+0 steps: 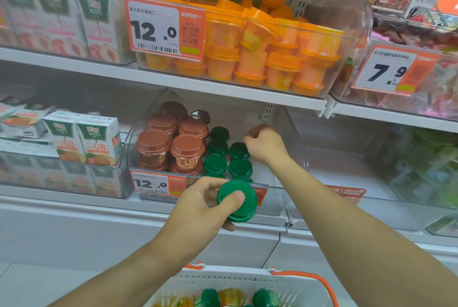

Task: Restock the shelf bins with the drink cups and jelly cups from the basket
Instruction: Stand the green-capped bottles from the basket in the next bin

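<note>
1. Left hand (198, 210) grips green-lidded cup (237, 202) near the lower bin (295, 133) front edge — thumb on lid, fingers curled under.
2. Right hand (266, 144) deep in bin, fingers curled; held item not visible.
3. Likely light, rigid, slick plastic — grip by the lid rim.

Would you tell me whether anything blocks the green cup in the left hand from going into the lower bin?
Only the lower bin's low clear front wall lies before the green cup; the left hand can lift it over. The right hand occupies the bare floor beyond.
</note>
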`<state>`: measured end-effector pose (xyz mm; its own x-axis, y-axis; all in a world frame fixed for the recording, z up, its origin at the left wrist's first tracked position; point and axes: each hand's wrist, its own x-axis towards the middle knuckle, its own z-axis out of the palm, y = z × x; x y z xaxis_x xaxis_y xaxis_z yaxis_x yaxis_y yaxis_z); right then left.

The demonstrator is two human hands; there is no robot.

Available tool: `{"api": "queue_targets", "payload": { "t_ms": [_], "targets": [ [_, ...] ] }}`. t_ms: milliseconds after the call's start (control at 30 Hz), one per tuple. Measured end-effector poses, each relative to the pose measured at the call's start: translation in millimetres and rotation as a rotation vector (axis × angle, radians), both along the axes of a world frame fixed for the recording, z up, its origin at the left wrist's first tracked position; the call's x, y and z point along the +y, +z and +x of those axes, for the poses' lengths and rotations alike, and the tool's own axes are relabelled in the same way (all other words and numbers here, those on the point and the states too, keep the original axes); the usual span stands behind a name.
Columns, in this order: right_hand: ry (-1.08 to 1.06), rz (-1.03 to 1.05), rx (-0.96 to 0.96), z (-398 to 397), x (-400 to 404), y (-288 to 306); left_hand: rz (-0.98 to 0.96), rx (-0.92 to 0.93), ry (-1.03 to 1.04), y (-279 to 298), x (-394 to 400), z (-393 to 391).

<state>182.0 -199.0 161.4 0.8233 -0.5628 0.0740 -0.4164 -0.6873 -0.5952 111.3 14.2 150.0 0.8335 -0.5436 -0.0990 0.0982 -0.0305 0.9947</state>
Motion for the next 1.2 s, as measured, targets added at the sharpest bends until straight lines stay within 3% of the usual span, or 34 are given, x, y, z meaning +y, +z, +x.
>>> {"api": "queue_targets", "payload": {
  "t_ms": [100, 233, 300, 400, 533, 667, 800, 1000, 1200],
  "targets": [
    [0.241, 0.099, -0.192, -41, 27, 25, -0.028, 0.04, 0.096, 5, -1, 2],
    [0.732, 0.41, 0.15, -96, 39, 48, -0.081, 0.125, 0.147, 10, -2, 4],
    [0.776, 0.304, 0.144, -110, 38, 46, -0.089, 0.139, 0.145, 12, -1, 3],
    [0.706, 0.055, -0.036, -117, 43, 36, -0.076, 0.126, 0.163, 16, -2, 1],
    [0.688, 0.104, -0.232, -116, 44, 24, -0.04, 0.079, 0.199, 19, -3, 3],
    [0.454, 0.033, -0.403, -82, 24, 10, 0.178, -0.111, 0.153, 20, 3, -2],
    [0.215, -0.026, -0.296, -25, 7, 7, 0.358, -0.248, 0.034, 13, 8, -8],
    [-0.136, 0.161, -0.14, 35, -15, -6, 0.408, -0.249, -0.022, 7, 12, -14],
    [-0.122, 0.172, 0.005, 56, -32, -26, 0.443, -0.285, -0.047, 2, 15, -9]
  ]
}}
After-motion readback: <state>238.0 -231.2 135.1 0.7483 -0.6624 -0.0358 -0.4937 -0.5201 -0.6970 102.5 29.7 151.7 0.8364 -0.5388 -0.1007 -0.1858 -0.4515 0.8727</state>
